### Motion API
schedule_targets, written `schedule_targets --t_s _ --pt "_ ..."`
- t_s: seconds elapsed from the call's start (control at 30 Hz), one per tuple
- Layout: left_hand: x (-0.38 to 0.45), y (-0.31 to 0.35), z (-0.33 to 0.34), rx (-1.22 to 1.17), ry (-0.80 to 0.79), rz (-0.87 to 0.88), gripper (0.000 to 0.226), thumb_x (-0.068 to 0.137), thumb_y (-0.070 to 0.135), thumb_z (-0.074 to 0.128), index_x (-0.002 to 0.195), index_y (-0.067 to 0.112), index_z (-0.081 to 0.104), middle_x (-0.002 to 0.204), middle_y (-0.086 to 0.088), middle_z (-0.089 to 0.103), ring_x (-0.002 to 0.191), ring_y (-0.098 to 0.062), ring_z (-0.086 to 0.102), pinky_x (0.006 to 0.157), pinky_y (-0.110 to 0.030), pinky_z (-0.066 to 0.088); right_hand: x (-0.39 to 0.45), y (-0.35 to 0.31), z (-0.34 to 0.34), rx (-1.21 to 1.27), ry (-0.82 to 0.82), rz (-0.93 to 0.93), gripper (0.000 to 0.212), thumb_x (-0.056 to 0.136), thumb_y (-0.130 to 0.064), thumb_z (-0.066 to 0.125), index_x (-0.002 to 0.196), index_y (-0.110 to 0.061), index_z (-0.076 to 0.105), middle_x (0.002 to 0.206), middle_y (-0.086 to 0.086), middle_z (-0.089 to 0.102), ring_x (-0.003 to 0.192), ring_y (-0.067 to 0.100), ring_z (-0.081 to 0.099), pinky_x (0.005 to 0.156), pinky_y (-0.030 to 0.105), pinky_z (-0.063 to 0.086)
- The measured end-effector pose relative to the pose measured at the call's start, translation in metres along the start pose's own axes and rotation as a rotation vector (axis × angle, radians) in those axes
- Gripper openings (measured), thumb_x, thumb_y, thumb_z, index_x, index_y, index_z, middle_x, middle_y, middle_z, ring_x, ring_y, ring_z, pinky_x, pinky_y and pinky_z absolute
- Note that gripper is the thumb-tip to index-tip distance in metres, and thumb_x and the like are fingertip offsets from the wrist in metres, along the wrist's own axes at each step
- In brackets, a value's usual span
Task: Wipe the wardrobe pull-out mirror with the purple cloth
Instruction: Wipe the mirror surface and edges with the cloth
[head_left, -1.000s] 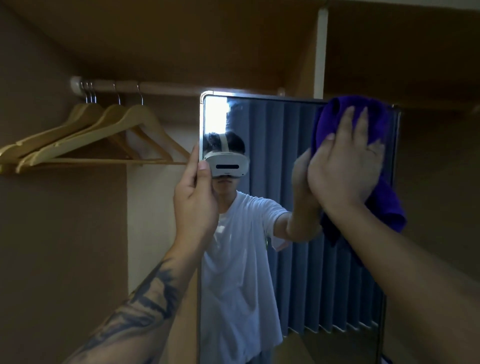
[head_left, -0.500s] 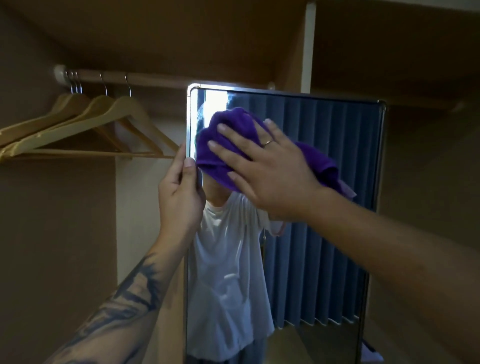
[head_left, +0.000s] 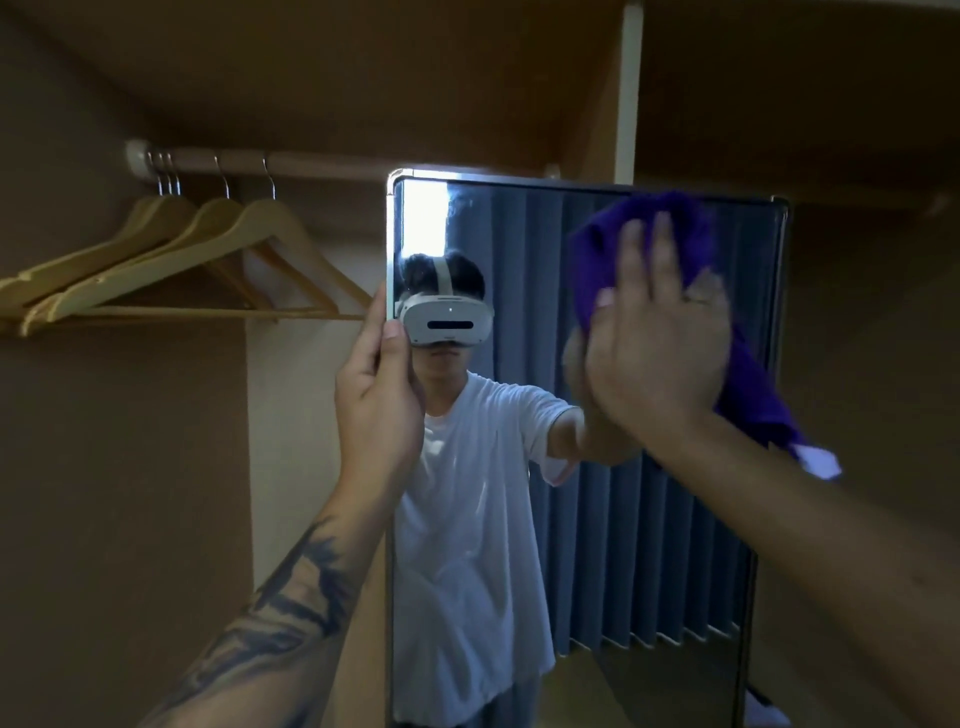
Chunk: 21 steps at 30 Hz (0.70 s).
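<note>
The tall pull-out mirror (head_left: 649, 545) with a thin metal frame stands out from the brown wardrobe, facing me. My left hand (head_left: 376, 405) grips its left edge at about head height, thumb on the glass side. With straight fingers, my right hand (head_left: 657, 332) presses the purple cloth (head_left: 748, 384) flat against the mirror's upper right part. The cloth bunches above my fingers and hangs down past the right frame, a white label at its lower tip. The glass reflects a person in a white shirt and blue curtains.
Several wooden hangers (head_left: 171, 260) hang from a rail (head_left: 322, 163) in the left compartment, close to my left hand. A vertical wardrobe partition (head_left: 626, 88) rises behind the mirror's top. Brown wardrobe panels lie left and right.
My right hand has swept the cloth from the mirror's upper left back across to the upper right. The left hand has kept its grip on the left edge.
</note>
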<state>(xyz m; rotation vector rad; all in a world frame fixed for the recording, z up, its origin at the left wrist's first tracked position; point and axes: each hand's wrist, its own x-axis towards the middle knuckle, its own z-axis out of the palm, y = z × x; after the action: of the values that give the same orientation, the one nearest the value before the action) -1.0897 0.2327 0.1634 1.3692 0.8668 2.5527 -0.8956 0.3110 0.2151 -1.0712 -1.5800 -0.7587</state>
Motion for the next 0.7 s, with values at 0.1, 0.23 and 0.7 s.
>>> schedule_targets --t_s 0.1,0.23,0.7 --pt "-0.002 0.003 -0.001 -0.046 -0.019 -0.027 0.036 0.112 0.025 0.048 0.121 0.054 0.067 0.122 -0.008 0.076 0.115 -0.014 0.070 0.090 -0.030 0.057 -0.011 -0.023 0.004 -0.023 -0.009 -0.486 0.064 0.104 -0.045 0.035 0.163 -0.021 0.027 0.169 0.009 0.027 0.148 0.045 0.036 0.122 0.058 0.023" --pt "-0.001 0.005 0.002 -0.109 0.008 -0.037 0.034 0.112 0.016 0.047 0.126 0.040 0.068 0.114 0.007 0.078 0.106 -0.008 0.071 0.081 -0.019 0.057 0.033 -0.017 -0.008 -0.111 -0.010 -0.871 0.061 0.106 -0.048 0.029 0.164 -0.027 0.021 0.171 0.003 0.022 0.153 0.040 0.028 0.125 0.058 0.019" --pt "0.000 -0.006 -0.004 -0.131 0.031 0.013 0.030 0.111 0.013 0.049 0.136 0.018 0.065 0.097 0.013 0.079 0.081 0.005 0.068 0.071 -0.010 0.053 0.040 -0.050 -0.019 -0.082 -0.073 -0.798 0.070 0.103 -0.052 0.036 0.166 -0.029 0.015 0.174 0.000 0.012 0.157 0.039 0.016 0.127 0.057 0.012"
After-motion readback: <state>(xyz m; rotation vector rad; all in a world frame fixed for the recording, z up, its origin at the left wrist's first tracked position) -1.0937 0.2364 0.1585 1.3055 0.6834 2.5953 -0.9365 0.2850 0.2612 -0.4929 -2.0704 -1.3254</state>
